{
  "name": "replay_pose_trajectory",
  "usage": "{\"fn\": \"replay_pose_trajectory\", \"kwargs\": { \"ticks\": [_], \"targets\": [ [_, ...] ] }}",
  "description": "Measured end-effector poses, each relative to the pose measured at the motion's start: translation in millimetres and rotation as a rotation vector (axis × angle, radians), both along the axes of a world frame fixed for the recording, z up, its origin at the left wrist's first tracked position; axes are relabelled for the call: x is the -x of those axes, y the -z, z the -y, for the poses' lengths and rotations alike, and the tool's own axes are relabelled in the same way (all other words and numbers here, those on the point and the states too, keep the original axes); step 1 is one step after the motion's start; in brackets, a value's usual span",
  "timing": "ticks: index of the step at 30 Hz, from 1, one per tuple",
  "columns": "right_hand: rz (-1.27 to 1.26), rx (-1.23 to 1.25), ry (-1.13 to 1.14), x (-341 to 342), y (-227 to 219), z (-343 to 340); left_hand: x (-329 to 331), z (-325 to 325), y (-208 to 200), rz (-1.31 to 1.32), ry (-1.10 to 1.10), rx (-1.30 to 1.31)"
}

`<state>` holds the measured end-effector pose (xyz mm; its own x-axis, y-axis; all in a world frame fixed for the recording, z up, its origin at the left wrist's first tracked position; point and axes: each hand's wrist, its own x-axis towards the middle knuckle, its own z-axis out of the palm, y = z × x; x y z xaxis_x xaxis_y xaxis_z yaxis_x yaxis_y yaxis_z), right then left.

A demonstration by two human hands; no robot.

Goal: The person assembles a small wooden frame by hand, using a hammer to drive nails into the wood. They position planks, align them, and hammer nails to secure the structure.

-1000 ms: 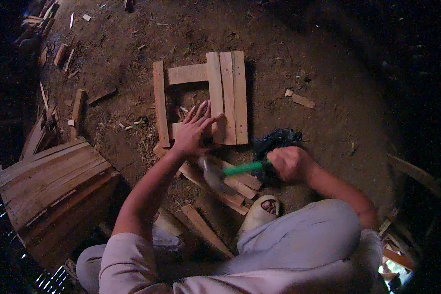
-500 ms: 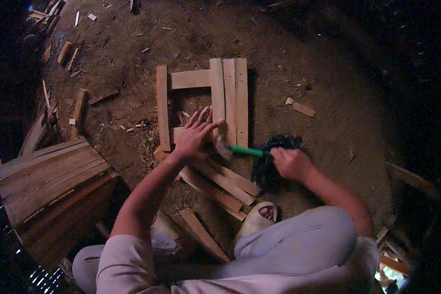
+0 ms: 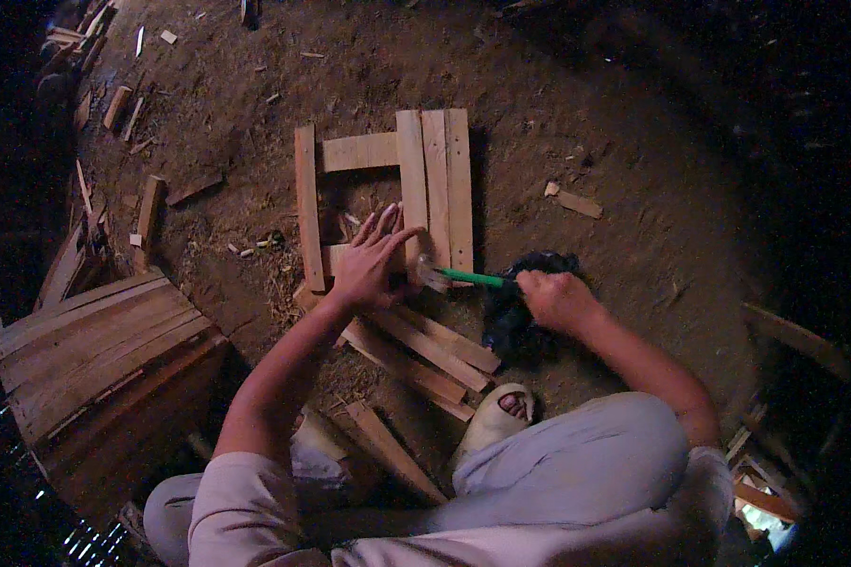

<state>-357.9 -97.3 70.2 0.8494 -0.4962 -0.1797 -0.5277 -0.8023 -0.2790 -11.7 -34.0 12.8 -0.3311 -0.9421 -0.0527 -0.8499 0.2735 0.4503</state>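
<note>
A wooden frame [image 3: 434, 161] lies on the ground before me, with upright slats side by side at its right, one slat at its left and crosspieces between. My left hand [image 3: 369, 268] rests over its lower crosspiece, fingers spread toward the inner slat. Whether a nail is under the fingers I cannot make out. My right hand [image 3: 555, 300] grips a hammer [image 3: 473, 277] by its green handle. The blurred head of the hammer is at the lower end of the slats, close to my left hand.
A dark plastic bag [image 3: 512, 321] sits under my right hand. Loose wooden slats [image 3: 425, 348] lie between the frame and my sandalled foot [image 3: 506, 406]. To the left stands a slatted wooden crate [image 3: 104, 340]. Wood scraps [image 3: 577, 201] are scattered over the dirt floor.
The hammer's head has shifted slightly, and my right hand has moved a little up and left with it. My left hand keeps its place on the frame. The whole view has shifted slightly.
</note>
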Motion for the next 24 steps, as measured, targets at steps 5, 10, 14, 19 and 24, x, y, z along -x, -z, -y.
{"fn": "replay_pose_trajectory", "kwargs": {
  "ticks": [5, 10, 14, 19, 24],
  "targets": [
    [0.356, 0.012, -0.122, -6, -23, -14, -5, -13, 22, 0.509, 0.001, 0.158],
    [0.1, 0.07, -0.057, 1, -12, 5, -4, 3, 9, 0.175, -0.015, -0.004],
    [0.444, -0.016, -0.24, -8, -38, -19, -3, -3, 6, 0.139, -0.054, -0.027],
    [-0.016, 0.014, -0.098, 5, -3, -4, -5, 2, 6, -0.063, -0.09, -0.039],
    [0.279, -0.065, -0.16, 4, -25, -17, -4, -5, 12, -0.037, -0.04, 0.033]
  ]
}}
